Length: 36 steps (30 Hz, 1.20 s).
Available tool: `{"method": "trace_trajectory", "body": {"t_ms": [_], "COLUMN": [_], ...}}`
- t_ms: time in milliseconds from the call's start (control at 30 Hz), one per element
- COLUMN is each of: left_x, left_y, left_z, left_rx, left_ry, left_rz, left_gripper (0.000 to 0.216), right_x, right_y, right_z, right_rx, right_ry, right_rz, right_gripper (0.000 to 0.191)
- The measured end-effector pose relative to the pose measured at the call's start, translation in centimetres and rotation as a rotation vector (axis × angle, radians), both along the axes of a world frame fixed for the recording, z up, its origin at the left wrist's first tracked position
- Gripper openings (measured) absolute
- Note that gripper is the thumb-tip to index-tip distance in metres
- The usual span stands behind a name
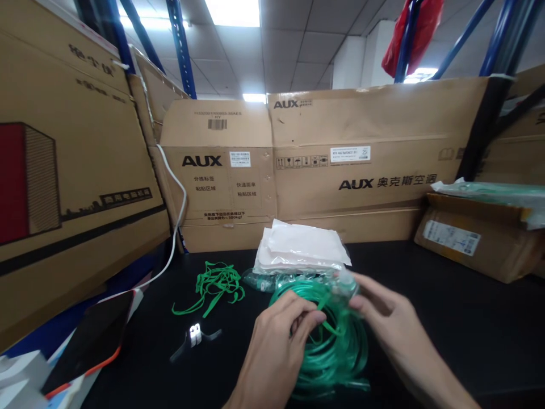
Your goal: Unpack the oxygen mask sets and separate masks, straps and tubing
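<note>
A coil of green translucent tubing (355,346) lies on the black table under my hands. My left hand (281,341) is closed over the coil, thumb and fingers pinching a thin green strap (324,301). My right hand (385,309) grips a clear plastic fitting (346,284) at the upper right of the coil, between thumb and fingers. Clear plastic parts (259,281) extend to the left behind the coil. Farther left is a loose tangle of green straps (219,284). The fingers partly cover the strap and fitting.
White packets in clear wrap (302,247) lie behind the coil. A phone (91,335) rests at the left, near a white cable (181,210). Small shiny pieces (195,335) lie in front of the straps. Cardboard panels (225,199) wall the back; a box (481,238) stands right.
</note>
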<state>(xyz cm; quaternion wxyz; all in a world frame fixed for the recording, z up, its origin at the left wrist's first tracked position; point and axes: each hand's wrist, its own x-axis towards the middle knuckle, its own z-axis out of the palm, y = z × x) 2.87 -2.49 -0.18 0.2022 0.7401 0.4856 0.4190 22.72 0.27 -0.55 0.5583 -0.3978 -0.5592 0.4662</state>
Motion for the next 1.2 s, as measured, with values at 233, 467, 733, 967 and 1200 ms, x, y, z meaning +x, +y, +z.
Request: {"method": "trace_trajectory", "body": {"t_ms": [233, 467, 733, 967, 1200], "left_x": [-2.4, -10.2, -11.7, -1.4, -0.9], "left_y": [0.0, 1.9, 4.6, 1.4, 2.0], "left_z": [0.7, 4.0, 1.3, 1.2, -0.2], "left_rx": [0.009, 0.134, 0.005, -0.077, -0.156], "left_ry": [0.067, 0.272, 0.354, 0.007, -0.142], "left_rz": [0.099, 0.531, 0.558, -0.124, -0.048], "left_gripper": [0.022, 0.021, 0.044, 0.015, 0.019], "right_x": [6.1, 5.4, 0.5, -1.6, -1.2], "right_y": [2.5, 2.5, 0.7, -0.1, 0.2], "right_z": [2.0, 1.8, 0.5, -0.1, -1.0], "right_rx": [0.069, 0.06, -0.097, -0.155, 0.014], "right_ry": [0.441, 0.344, 0.088, 0.061, -0.278], "right_rz": [-0.475, -0.36, 0.043, 0.133, 0.139], "right_gripper": [0.022, 0.033, 0.057, 0.056, 0.054]}}
